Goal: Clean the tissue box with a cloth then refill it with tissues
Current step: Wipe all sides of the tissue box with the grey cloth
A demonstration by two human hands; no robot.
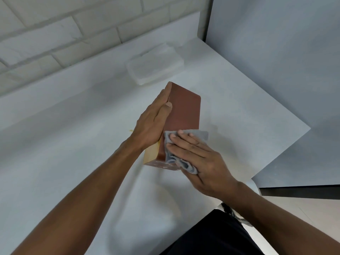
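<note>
A brown tissue box (182, 113) with a tan side lies tilted on the white table (64, 144), its long brown face up. My left hand (156, 120) lies flat along the box's left side, fingers straight, thumb on the top face. My right hand (200, 159) presses a grey cloth (184, 159) with straight fingers against the near end of the brown face. A stack of white tissues (154, 63) lies on the table behind the box, apart from it.
A white brick wall (73, 34) runs along the table's far edge. A grey panel (276, 61) stands at the right. The table's right edge and corner (309, 128) drop to the floor.
</note>
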